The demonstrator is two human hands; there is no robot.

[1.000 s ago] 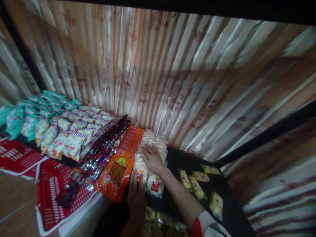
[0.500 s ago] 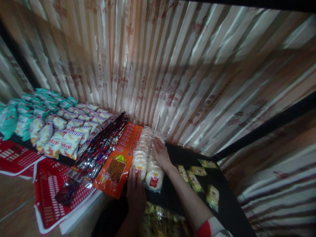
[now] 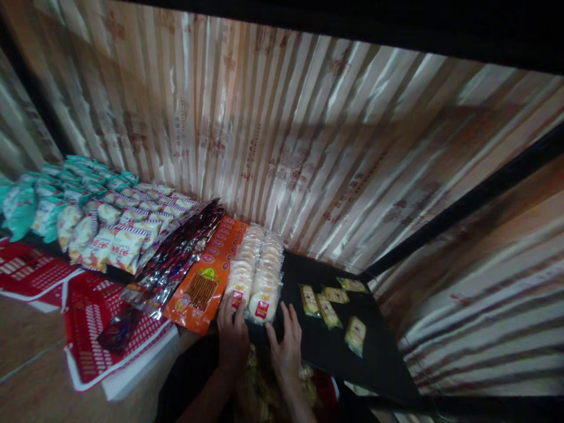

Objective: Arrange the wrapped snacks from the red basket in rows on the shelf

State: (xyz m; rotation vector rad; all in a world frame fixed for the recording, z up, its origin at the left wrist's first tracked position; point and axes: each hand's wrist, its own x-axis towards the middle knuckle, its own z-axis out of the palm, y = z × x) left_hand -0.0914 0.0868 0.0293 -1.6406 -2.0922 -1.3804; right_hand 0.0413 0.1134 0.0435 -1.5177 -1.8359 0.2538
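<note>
Two rows of clear-wrapped white rice crackers (image 3: 267, 276) with red labels lie side by side on the black shelf (image 3: 317, 346). At the front of the left row (image 3: 241, 276), my left hand (image 3: 232, 335) rests its outstretched fingertips against the nearest packet. My right hand (image 3: 285, 343) is by the front right corner of the right row, thumb and fingers apart, with nothing in it. Whether its thumb touches the packet I cannot tell. An orange pack of brown sticks (image 3: 203, 291) lies flat just left of the crackers.
Several yellow-green packets (image 3: 329, 311) are scattered on the right of the shelf. Dark shiny packs (image 3: 176, 258), white snack bags (image 3: 126, 247) and teal bags (image 3: 20, 202) line the left. Red baskets (image 3: 88, 317) stand below. Pleated sheeting (image 3: 282, 135) hangs behind; a dark post (image 3: 467, 202) slants at right.
My right hand has drawn back from the top of the right cracker row to its front corner. My left hand stays at the front of the left row. The view has shifted slightly.
</note>
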